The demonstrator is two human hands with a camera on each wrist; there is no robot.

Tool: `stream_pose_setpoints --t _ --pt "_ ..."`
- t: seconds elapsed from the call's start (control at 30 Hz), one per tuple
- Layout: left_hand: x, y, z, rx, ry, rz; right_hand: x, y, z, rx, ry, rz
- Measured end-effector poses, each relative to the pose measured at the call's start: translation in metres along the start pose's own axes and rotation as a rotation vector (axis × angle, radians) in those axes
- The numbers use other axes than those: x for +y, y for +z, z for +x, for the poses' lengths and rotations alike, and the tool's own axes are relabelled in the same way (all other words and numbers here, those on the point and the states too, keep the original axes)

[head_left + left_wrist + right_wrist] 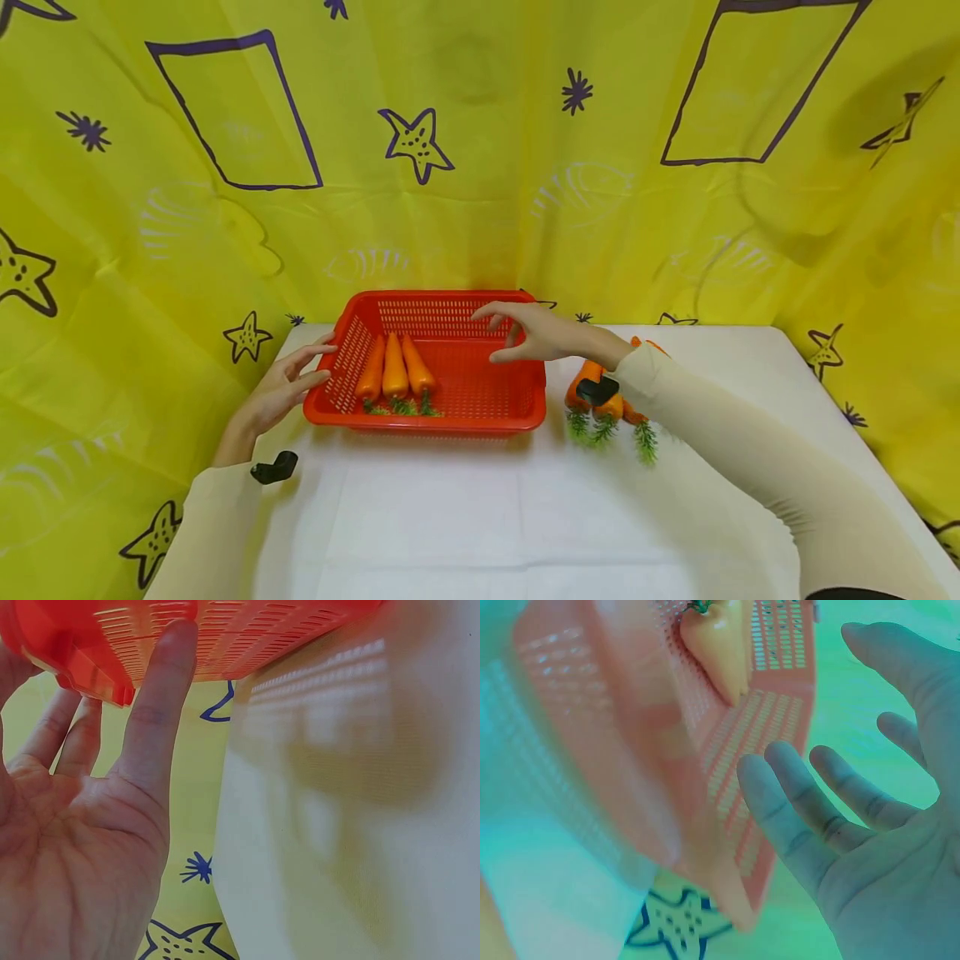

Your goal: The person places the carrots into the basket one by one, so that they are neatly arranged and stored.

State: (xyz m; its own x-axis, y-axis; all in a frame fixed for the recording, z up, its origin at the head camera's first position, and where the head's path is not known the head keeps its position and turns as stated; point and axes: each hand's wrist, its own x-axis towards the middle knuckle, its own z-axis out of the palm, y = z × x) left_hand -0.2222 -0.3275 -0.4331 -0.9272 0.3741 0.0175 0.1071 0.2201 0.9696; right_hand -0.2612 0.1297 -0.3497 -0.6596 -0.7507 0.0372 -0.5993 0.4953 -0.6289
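A red plastic basket [420, 422] with slotted walls sits on the white table. Three orange carrots [395, 375] with green tops lie side by side in its left half, tops toward the near wall. At the basket's left end is my left hand [276, 396], its extended fingers against the outer wall; one fingertip [176, 641] overlaps the slotted side in the left wrist view. My right hand [540, 330] hovers over the basket's right end, fingers spread and holding nothing. One carrot [716, 645] shows inside the basket in the right wrist view.
More carrots [581, 387] with green tops lie on the table right of the basket, partly hidden under my right forearm. A yellow curtain [480, 225] with starfish drawings hangs behind and along both sides. White cloth [420, 517] covers the table.
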Motion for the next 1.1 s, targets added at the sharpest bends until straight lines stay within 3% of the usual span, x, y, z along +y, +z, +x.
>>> stream_pose_setpoints --t 0.3,0.63,0.83,1.1 --pt "-0.003 0.001 -0.002 -0.003 0.006 -0.001 0.023 -0.014 -0.094 0.117 0.067 0.079" --pt "-0.004 0.0 -0.004 -0.001 0.011 -0.004 0.053 -0.017 -0.19 0.284 0.136 0.02" --pt "-0.004 -0.001 -0.003 -0.009 0.02 -0.011 0.067 -0.016 -0.22 0.352 0.201 0.027" --pt "-0.002 -0.002 0.0 -0.015 0.024 -0.022 0.08 -0.022 -0.232 0.363 0.244 -0.009"
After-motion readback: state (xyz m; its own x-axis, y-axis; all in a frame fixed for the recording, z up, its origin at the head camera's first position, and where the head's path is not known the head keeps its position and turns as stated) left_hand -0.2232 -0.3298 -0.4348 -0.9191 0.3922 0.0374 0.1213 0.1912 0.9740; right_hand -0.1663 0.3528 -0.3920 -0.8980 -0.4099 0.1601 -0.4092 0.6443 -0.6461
